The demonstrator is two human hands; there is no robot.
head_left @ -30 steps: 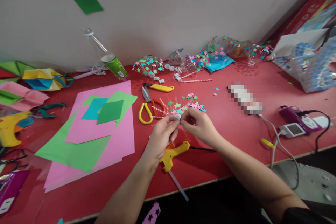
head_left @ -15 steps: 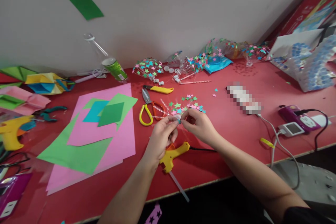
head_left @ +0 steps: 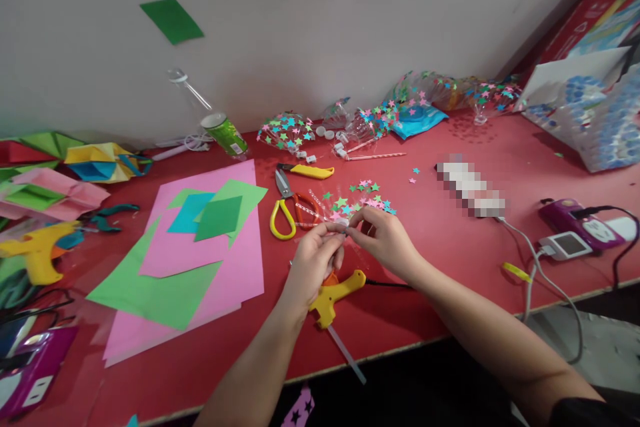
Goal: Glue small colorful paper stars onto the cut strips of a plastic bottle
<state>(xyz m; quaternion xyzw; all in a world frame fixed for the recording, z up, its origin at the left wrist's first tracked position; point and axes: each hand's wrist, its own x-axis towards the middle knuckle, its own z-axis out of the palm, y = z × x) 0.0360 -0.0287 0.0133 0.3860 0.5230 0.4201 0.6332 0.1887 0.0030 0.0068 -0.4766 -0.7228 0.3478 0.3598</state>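
Since the earlier frame, only the viewpoint discernibly moved. Left hand (head_left: 316, 257) pinches a white piece (head_left: 342, 221) at dial centre; right hand (head_left: 385, 238) pinched narrow, contents indeterminable. Star-covered ornament (head_left: 287, 124) at 11 o'clock appears done; 2 stars (head_left: 416, 171) at 2 o'clock lie loose.

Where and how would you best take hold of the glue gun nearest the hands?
Probably by the handle of the glue gun, coming from the right: that slim part points rightward, towards the cord, and lies uncovered, while the left hand hides part of the body. The glue stick juts nearer the wearer, out of the way.
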